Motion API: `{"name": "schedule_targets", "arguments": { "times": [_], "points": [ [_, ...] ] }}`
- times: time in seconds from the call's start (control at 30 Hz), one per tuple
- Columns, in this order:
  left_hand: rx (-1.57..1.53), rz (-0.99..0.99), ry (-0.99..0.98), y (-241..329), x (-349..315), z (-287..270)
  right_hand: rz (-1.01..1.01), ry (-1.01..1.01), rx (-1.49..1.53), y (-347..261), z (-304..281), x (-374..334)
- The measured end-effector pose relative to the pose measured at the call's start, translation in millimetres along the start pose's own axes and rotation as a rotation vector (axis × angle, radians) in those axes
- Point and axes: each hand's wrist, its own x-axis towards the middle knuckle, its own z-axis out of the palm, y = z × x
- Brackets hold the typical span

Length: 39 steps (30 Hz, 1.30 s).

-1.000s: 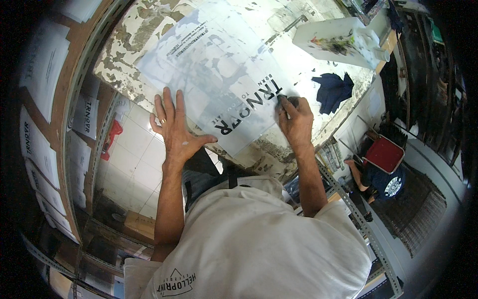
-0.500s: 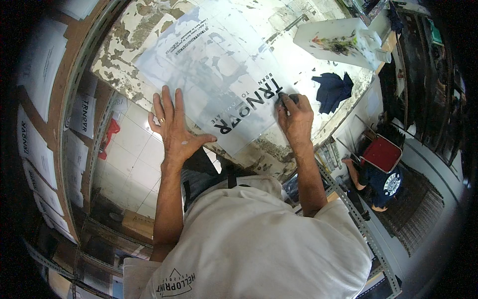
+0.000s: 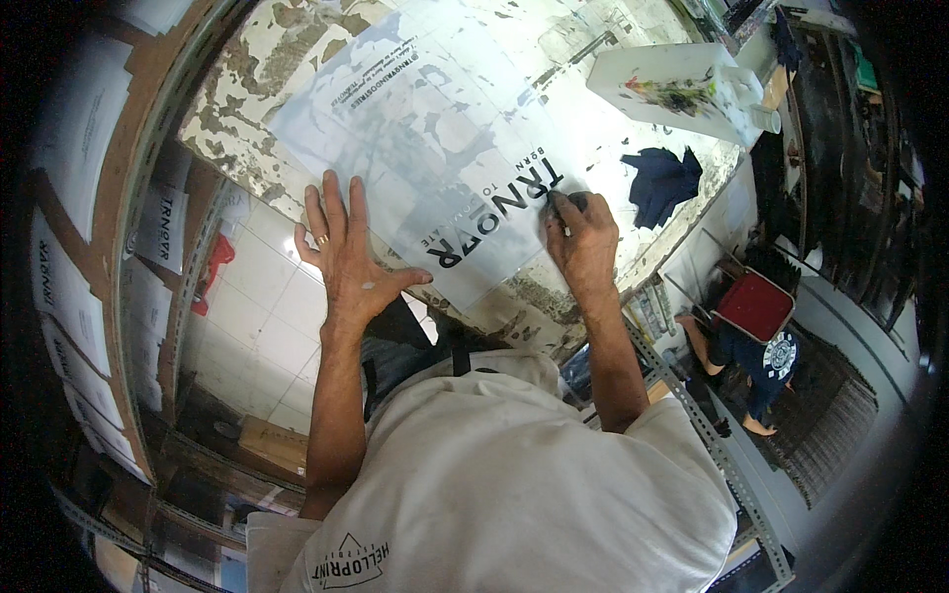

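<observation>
The table (image 3: 227,109) spreads out before me, its pale coating worn away in patches. On it lies the clear sheet (image 3: 415,148), flat, its long axis running from upper left down to lower right, so the end nearest my body sits between my two hands. The jug (image 3: 677,84) stands beyond it on the right, well apart.

My left hand (image 3: 341,247) rests at the long left edge, fingers spread apart, thumb stretched inward over the sheet. The large black lettering (image 3: 499,212) crosses the near end, up and to the right from my thumb tip. Its upper right end is just beside the fingertips of my right hand (image 3: 588,242), which I judge the nearer of the two. Those fingers are bent and drawn together on a small dark wad (image 3: 573,201); what it is made of I cannot tell. The cloth (image 3: 660,186) lies apart, farther right.
</observation>
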Motion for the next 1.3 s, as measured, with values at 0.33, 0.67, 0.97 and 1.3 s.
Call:
{"name": "schedule_targets", "arguments": {
  "times": [0.33, 0.67, 0.97, 1.3],
  "points": [
    [-0.007, 0.036, 0.003, -0.2, -0.9, -1.7, 0.038, -0.021, -0.007, 0.9, -0.7, 1.3],
    [0.003, 0.006, -0.034, 2.8, 0.0, -5.2, 0.068, -0.021, 0.024, -3.7, -0.6, -3.7],
    [0.012, 0.012, -0.03, 2.9, 0.9, -4.7, 0.097, 0.032, 0.04, -3.6, 0.0, -1.3],
    [0.018, 0.027, -0.019, -0.6, -0.1, -1.9, 0.066, 0.033, -0.001, -4.7, 3.5, -0.5]
  ]
}}
